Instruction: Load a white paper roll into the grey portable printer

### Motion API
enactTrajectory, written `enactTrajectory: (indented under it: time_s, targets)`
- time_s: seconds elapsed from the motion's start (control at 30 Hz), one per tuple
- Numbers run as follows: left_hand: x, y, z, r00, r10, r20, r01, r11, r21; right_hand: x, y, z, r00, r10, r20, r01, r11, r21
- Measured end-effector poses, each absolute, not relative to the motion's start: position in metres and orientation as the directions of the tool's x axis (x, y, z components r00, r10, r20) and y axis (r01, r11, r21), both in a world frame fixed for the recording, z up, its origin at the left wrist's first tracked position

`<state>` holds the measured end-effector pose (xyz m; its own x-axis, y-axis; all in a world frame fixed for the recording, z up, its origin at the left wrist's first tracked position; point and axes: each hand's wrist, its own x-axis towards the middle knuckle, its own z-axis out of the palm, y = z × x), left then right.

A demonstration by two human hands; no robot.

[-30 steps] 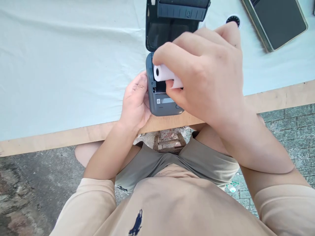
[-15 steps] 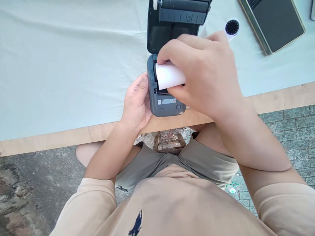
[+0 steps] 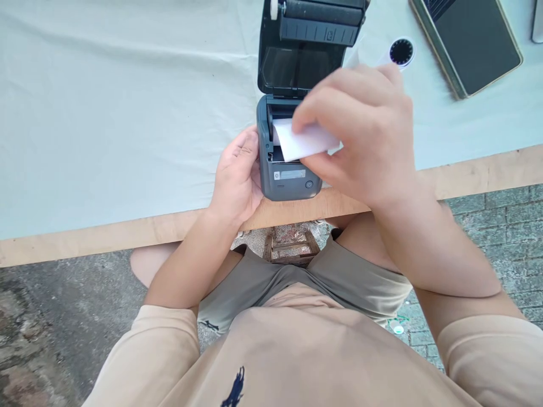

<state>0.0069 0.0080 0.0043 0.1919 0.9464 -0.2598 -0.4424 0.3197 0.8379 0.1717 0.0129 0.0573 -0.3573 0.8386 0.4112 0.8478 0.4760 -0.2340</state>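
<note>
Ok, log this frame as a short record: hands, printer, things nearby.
Left hand: against the printer's left side, fingers partly hidden
Right hand: grip on white paper, over the printer
Lid: open, on the far side
Roll: beyond the right hand, dark end showing
Phone: on the cloth, right of the roll

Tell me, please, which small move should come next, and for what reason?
Probably the right grip should draw the loose flap of white paper toward the power button on the dark device. The lid stands open, the flap covers part of the compartment, the right grip touches that flap, and the left grip is against the device's side.
</note>
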Motion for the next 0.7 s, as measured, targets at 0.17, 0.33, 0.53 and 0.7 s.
enactTrajectory:
  time_s: [0.17,0.33,0.53,0.7]
  targets:
    - [0.006,0.009,0.001,0.169,0.956,-0.241,-0.415,0.29,0.862,0.173,0.0,0.039,-0.407,0.677,0.614,0.738,0.639,-0.215]
    - [0.004,0.009,0.001,0.167,0.956,-0.243,-0.363,0.289,0.886,0.174,-0.003,0.026,-0.451,0.658,0.603,0.701,0.679,-0.216]
    - [0.0,0.006,0.002,0.272,0.942,-0.198,-0.321,0.282,0.904,0.182,0.0,0.021,-0.498,0.598,0.627,0.631,0.747,-0.211]
    - [-0.001,0.006,-0.001,0.253,0.946,-0.204,-0.294,0.276,0.915,0.188,0.008,0.022,-0.457,0.534,0.712,0.502,0.815,-0.289]
